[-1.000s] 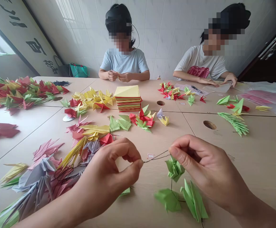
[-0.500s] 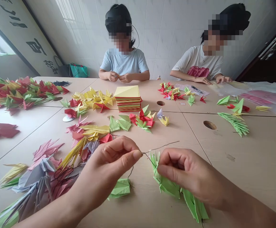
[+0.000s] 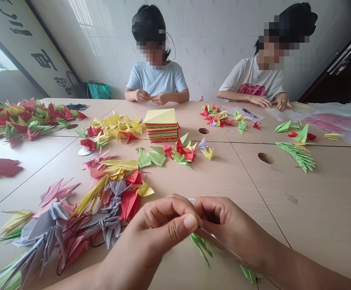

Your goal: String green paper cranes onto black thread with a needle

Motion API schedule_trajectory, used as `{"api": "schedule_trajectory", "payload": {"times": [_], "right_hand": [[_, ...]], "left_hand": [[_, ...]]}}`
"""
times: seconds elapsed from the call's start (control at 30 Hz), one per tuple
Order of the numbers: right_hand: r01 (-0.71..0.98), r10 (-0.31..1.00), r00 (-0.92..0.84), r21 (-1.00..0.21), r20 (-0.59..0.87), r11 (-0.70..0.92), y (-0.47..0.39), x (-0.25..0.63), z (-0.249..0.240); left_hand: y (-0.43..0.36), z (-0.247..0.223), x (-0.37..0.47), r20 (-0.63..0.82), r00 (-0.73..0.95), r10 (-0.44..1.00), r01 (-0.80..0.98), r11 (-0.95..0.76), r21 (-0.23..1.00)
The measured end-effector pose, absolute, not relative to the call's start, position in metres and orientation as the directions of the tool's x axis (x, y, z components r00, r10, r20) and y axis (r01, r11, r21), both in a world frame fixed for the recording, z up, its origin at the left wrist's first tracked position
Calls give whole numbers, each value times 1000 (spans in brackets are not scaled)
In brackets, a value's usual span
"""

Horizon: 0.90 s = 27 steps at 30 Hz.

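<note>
- Thread (image 3: 223, 243) in the head view runs from the fingertips toward the near right, passing in front of the right wrist; the pinched end is hidden.
- It could slip loose, I judge, because the grip is only at the very tips and the strand is so thin.
- A turn of the right wrist could drag on the thread, since the strand crosses directly before it.
- Green folded paper (image 3: 202, 246) shows just below the right hand, with another green piece (image 3: 248, 274) farther right and nearer; either might crease if that hand presses down.
- On the near left, dark thread loops (image 3: 80, 219) lie among grey folded birds (image 3: 46, 229); the left forearm is close beside them, so a sideways sweep could snag or scatter them.
- Left hand (image 3: 167, 227) reaches in from the near left, thumb and forefinger closed together on the thread.
- Right hand (image 3: 226, 219) comes from the near right, fingers curled inward, its tips meeting the left's; whether it grips anything I cannot tell.
- Both hands are held above the table (image 3: 320, 225), wrists bent toward each other.
</note>
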State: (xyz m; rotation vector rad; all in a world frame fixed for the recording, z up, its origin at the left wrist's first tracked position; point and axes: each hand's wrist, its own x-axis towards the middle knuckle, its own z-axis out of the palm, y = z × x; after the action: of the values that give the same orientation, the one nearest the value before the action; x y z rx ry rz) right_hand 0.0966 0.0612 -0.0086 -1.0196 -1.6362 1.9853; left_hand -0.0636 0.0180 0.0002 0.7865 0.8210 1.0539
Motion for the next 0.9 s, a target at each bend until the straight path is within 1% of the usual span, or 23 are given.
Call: {"api": "schedule_trajectory", "payload": {"times": [0.07, 0.13, 0.2, 0.27, 0.33, 0.4, 0.47, 0.53, 0.6, 0.63, 0.7, 0.77, 0.8, 0.83, 0.87, 0.9], "right_hand": [[145, 710, -644, -956, -286, -254, 60, 96, -10], [159, 744, -616, -966, -260, -206, 58, 96, -11], [197, 809, -554, -975, -195, -100, 55, 98, -11], [224, 863, -504, -970, -35, 91, 53, 101, -10], [171, 829, -523, -928, 199, 331, 51, 105, -11], [68, 727, -560, -853, 397, 518, 51, 108, -12], [9, 656, -567, -792, 499, 610, 51, 109, -13], [3, 637, -557, -766, 533, 643, 51, 110, -14], [10, 668, -525, -780, 528, 625, 51, 110, -14], [5, 708, -493, -812, 505, 583, 51, 110, -14], [-55, 814, -432, -913, 387, 405, 52, 111, -12], [-179, 884, -422, -975, 200, 135, 54, 112, -7], [-234, 892, -438, -972, 111, 6, 57, 113, -4], [-274, 888, -458, -957, 47, -91, 59, 115, 0], [-300, 885, -466, -941, 0, -158, 62, 117, 4], [-313, 884, -466, -930, -29, -195, 65, 119, 8]], "left_hand": [[18, 1, -62, -208, 286, 935, -397, 313, 863], [18, 1, -63, -195, 271, 943, -377, 290, 880], [19, 0, -65, -176, 244, 954, -364, 258, 895], [19, 1, -67, -177, 218, 960, -358, 248, 900], [20, 2, -67, -198, 202, 959, -372, 262, 891], [20, 3, -67, -220, 217, 951, -400, 292, 869], [20, 3, -66, -233, 252, 939, -423, 324, 846], [20, 1, -66, -241, 283, 929, -406, 343, 847], [19, 0, -66, -250, 300, 921, -353, 350, 868], [19, 0, -66, -255, 318, 913, -315, 355, 880], [22, 2, -69, -263, 355, 897, -195, 346, 918], [27, 7, -73, -217, 329, 919, -5, 231, 973], [30, 11, -76, -159, 281, 947, 113, 132, 985], [32, 14, -80, -76, 227, 971, 238, 20, 971], [34, 18, -84, -4, 183, 983, 357, -63, 932], [33, 21, -89, 26, 165, 986, 469, -101, 877]]}}
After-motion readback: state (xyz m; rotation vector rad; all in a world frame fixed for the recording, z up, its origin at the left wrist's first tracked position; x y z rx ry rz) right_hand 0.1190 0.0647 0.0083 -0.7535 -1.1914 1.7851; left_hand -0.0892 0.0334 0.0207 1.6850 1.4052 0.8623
